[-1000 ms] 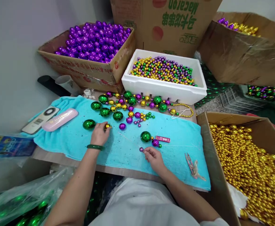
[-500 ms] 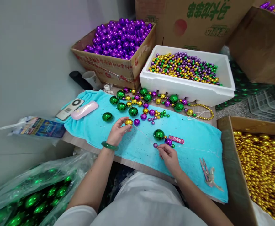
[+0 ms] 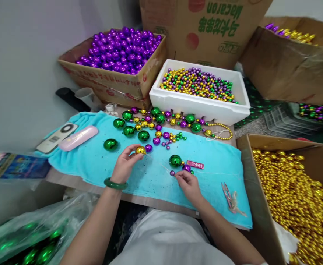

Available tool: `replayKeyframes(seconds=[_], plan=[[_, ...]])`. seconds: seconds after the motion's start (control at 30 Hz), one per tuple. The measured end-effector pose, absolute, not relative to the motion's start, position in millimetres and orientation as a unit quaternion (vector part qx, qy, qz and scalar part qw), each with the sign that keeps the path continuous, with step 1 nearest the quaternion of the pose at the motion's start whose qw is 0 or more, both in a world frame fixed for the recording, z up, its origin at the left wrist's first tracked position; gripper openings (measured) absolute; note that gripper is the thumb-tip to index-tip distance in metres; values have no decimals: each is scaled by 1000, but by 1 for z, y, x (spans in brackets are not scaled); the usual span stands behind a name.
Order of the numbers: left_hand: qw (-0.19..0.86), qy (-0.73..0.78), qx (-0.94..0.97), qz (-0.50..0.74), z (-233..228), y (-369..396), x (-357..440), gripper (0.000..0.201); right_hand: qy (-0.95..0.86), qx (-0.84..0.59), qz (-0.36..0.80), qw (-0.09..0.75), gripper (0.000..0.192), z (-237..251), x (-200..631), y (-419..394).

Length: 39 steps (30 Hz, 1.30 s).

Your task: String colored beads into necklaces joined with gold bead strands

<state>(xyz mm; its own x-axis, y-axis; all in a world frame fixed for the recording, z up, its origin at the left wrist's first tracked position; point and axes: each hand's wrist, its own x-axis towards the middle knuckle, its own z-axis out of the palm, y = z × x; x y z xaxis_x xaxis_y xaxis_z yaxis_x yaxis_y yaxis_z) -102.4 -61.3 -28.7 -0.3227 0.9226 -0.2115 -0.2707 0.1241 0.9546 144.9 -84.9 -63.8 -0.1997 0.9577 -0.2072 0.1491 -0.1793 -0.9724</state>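
Observation:
My left hand (image 3: 126, 162), a green bangle on its wrist, pinches a gold bead (image 3: 140, 150) over the blue towel (image 3: 150, 187). A loose purple bead (image 3: 148, 148) lies just beyond it. My right hand (image 3: 189, 184) is closed on a thin string at a small purple bead (image 3: 172, 173); the string's free end sticks out leftward, apart from the gold bead. Close behind the right hand lie a large green bead (image 3: 175, 161), a purple bead (image 3: 186, 168) and a small green bead on the string, which trails right.
Loose beads and a finished-looking strand (image 3: 196, 127) lie along the back. A foam box (image 3: 200, 105) and a carton of purple beads (image 3: 103, 79) stand behind. Thread snips (image 3: 227, 197) rest at right, beside a carton of gold beads (image 3: 288, 184). A pink case (image 3: 78, 138) lies left.
The view has swung right. The string's end, earlier reaching the gold bead in my left hand, now stands free of it. Both hands keep their hold.

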Motion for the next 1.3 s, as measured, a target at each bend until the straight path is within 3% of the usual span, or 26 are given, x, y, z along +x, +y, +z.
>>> replayKeyframes(seconds=[0.13, 0.37, 0.7, 1.3], plan=[[533, 540, 257, 598, -25, -63, -94, 34, -538, -518, 556, 364, 22, -65, 144, -85], [603, 491, 204, 594, -21, -64, -81, 43, -538, -513, 561, 364, 22, -69, 146, -85], [634, 442, 196, 603, -22, -63, -81, 32, -520, -509, 580, 367, 23, -68, 147, -83], [665, 402, 221, 589, -16, -69, -82, 38, -514, -504, 589, 366, 22, -64, 151, -77]])
